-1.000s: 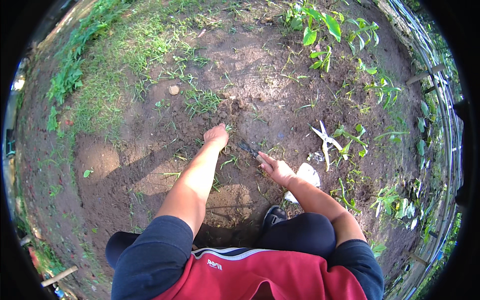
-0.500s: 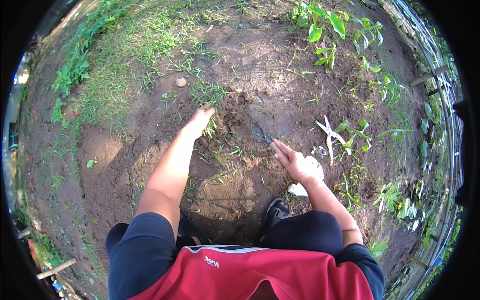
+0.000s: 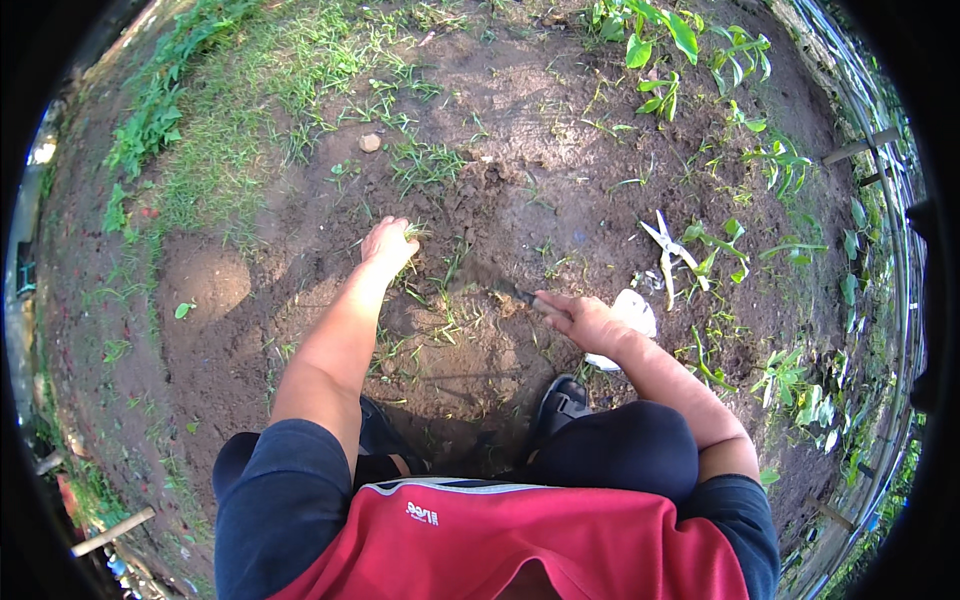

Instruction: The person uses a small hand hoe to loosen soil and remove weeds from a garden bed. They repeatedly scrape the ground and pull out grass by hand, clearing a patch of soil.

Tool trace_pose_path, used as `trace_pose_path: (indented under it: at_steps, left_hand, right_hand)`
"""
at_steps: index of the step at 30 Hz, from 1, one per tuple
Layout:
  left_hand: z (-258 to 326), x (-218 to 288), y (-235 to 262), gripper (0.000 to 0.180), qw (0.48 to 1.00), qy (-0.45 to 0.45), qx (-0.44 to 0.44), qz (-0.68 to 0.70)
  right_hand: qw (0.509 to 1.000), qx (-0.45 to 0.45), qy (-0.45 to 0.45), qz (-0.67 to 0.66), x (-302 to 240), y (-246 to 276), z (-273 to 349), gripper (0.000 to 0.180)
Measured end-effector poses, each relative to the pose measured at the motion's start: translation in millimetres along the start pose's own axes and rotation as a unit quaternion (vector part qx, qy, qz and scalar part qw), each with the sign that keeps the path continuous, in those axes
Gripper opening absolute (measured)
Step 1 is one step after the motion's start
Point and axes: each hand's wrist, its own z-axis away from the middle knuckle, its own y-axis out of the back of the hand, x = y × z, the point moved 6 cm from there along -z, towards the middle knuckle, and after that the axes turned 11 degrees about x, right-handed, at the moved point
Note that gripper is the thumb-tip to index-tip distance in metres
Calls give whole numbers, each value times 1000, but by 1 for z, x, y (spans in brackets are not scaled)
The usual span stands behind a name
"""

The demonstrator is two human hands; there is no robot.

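Note:
I am squatting over bare brown soil. My left hand [image 3: 388, 243] reaches forward and its fingers close on a small tuft of grass [image 3: 413, 232] growing in the dirt. My right hand [image 3: 583, 320] grips the handle of a small dark digging tool [image 3: 500, 284], whose blade lies in the loosened soil between my hands. More grass tufts [image 3: 425, 160] grow just beyond my left hand.
White-handled shears [image 3: 667, 246] lie on the soil to the right, by a white scrap [image 3: 632, 310]. Leafy green plants [image 3: 660, 40] stand at the back right. A wire fence [image 3: 880, 200] runs along the right edge. A small stone [image 3: 370, 142] lies ahead.
My left hand has moved left and forward to a grass tuft. My right hand with the tool has shifted slightly toward me.

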Motion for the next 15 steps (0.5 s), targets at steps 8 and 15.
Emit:
trace_pose_path:
  at_steps: [8, 15]
  left_hand:
    - [-4, 15, 9, 35, 996, 35, -79, 34]
    - [30, 59, -18, 36, 977, -192, -93, 9]
  right_hand:
    - [995, 68, -64, -37, 2, 16, -4, 43]
    - [993, -60, -74, -75, -7, 3, -6, 42]
